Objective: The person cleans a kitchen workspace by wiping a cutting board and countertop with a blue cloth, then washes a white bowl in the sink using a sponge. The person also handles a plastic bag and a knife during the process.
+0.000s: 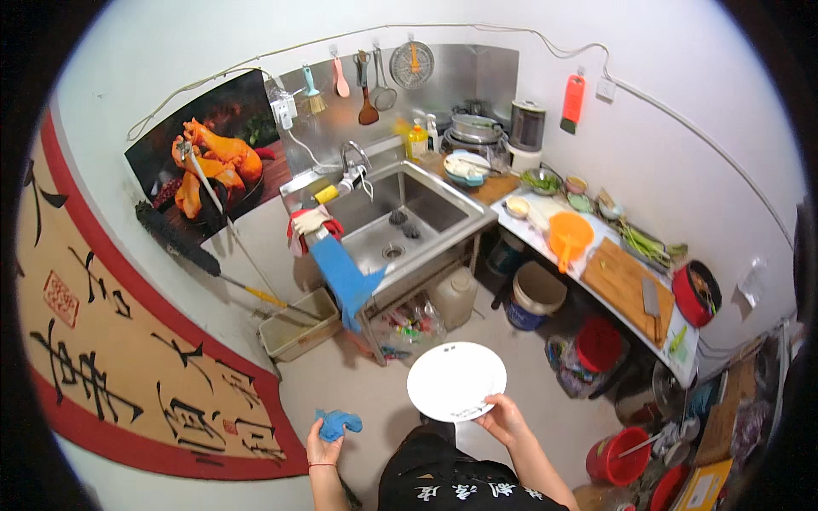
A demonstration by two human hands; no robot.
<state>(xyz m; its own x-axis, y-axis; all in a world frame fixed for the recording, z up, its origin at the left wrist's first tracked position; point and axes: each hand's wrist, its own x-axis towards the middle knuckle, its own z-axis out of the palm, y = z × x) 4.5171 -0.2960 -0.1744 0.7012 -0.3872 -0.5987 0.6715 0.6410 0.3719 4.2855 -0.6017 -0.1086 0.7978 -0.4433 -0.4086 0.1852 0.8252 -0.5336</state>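
Note:
My left hand (324,445) grips a crumpled blue cloth (337,425) low in front of me, beside my body. In my right hand (505,418) is a white oval plate (457,378), held by its near right rim with the thumb on top. Small dark markings show at the plate's near and far edges. The plate is tilted and hangs over the floor, apart from the cloth. Beyond both hands stands a stainless steel sink (415,211), with two dark scouring pads (404,223) in its basin. Another blue cloth (345,271) drapes over the sink's front left corner.
On the right, a counter (597,255) carries an orange colander (570,235), a wooden cutting board (623,281) and a cleaver (650,298). Below are a white bucket (537,294) and red buckets (618,455). A plastic jug (455,295) stands beneath the sink; a mop (185,246) leans left.

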